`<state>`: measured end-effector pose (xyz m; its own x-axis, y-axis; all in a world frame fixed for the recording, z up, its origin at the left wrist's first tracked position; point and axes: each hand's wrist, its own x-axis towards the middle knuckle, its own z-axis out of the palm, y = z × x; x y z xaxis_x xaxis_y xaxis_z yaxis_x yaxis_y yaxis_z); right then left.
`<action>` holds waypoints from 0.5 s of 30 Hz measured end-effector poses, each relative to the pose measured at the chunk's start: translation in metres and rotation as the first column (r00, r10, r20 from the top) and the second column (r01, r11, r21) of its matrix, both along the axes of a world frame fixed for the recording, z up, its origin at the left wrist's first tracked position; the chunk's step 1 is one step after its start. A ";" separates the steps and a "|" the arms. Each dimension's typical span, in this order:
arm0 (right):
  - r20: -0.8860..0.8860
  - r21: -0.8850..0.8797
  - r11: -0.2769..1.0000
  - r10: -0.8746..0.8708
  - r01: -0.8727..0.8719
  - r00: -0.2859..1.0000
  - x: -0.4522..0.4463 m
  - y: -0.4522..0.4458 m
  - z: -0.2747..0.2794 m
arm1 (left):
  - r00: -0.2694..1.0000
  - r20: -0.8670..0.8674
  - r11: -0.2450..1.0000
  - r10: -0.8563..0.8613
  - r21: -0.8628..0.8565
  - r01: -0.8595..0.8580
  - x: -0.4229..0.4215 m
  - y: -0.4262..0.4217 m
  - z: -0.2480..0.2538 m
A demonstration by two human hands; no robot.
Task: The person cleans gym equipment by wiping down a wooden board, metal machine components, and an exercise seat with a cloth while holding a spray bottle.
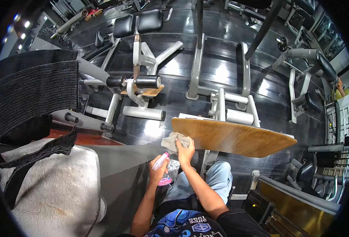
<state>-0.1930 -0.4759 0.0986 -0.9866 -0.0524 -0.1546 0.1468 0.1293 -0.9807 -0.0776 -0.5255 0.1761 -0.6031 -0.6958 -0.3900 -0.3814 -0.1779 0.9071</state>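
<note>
My left hand (157, 169) is wrapped round the neck of a clear spray bottle with a pink and white trigger head (161, 161) and a pink label. My right hand (185, 149) grips a crumpled, light grey-beige cloth (171, 142) just above the bottle. The cloth is close to the left end of a wooden board (233, 137), which is fixed to a gym machine in front of me. From here I cannot tell whether cloth and board touch.
Grey machine frames (237, 116) stand beyond the board. A bench with black pads (150, 20) is further left. Close by on the left are a worn light pad (60, 189) and a wide black strap (36, 85). Another machine (301, 193) stands at the lower right.
</note>
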 end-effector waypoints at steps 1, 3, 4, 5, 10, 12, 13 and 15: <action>0.026 -0.033 0.999 0.045 -0.044 0.999 -0.003 -0.001 0.012 | 1.000 -0.023 1.000 -0.003 0.013 0.003 -0.001 0.000 0.000; 0.087 -0.024 1.000 0.018 -0.016 0.996 0.002 -0.002 -0.006 | 0.999 -0.043 1.000 -0.006 0.027 0.007 -0.004 -0.002 0.000; 0.142 -0.016 1.000 -0.010 0.012 0.990 0.003 -0.003 -0.012 | 0.998 -0.058 1.000 -0.012 0.025 0.014 -0.007 -0.002 0.001; 0.142 -0.017 1.000 -0.013 0.015 0.990 0.004 -0.001 -0.022 | 0.997 -0.075 1.000 -0.019 0.022 0.021 -0.009 -0.003 0.002; 0.258 -0.096 0.984 -0.124 0.153 0.958 0.001 0.028 -0.036 | 0.997 -0.074 0.996 -0.037 0.074 0.042 -0.012 -0.004 -0.002; 0.131 -0.051 0.995 -0.076 0.083 0.988 -0.013 0.037 -0.005 | 0.997 -0.074 0.995 -0.034 0.095 0.041 -0.012 -0.003 -0.006; 0.009 0.001 1.000 -0.018 0.018 1.000 -0.021 0.040 0.010 | 0.996 -0.061 0.995 -0.062 0.071 0.066 -0.012 -0.003 -0.010; -0.057 0.037 0.999 0.018 -0.016 0.998 -0.033 0.042 0.043 | 0.995 -0.043 0.994 -0.092 0.052 0.094 -0.013 -0.001 -0.010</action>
